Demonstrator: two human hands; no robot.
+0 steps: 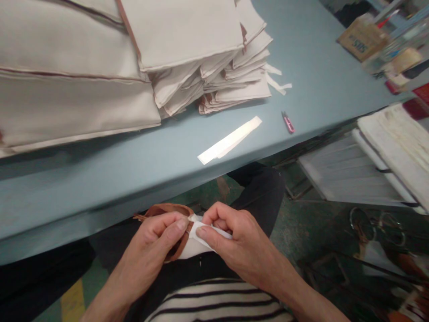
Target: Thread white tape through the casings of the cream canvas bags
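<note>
Over my lap, both hands work on a small cream cloth piece with a brown edge. My left hand pinches its brown-trimmed edge between thumb and fingers. A white strip lies against the cloth, and my right hand is closed on it, thumb on top. The two hands are close together, fingertips nearly meeting. A brown loop of trim curves up behind the left fingers. Exactly how strip and cloth join is hidden by my fingers.
Cream cloth pieces with brown edges are stacked on the blue-grey table. White strips and pink thread snips lie near its front edge. A cardboard box stands far right. White cloth hangs over a rack at right.
</note>
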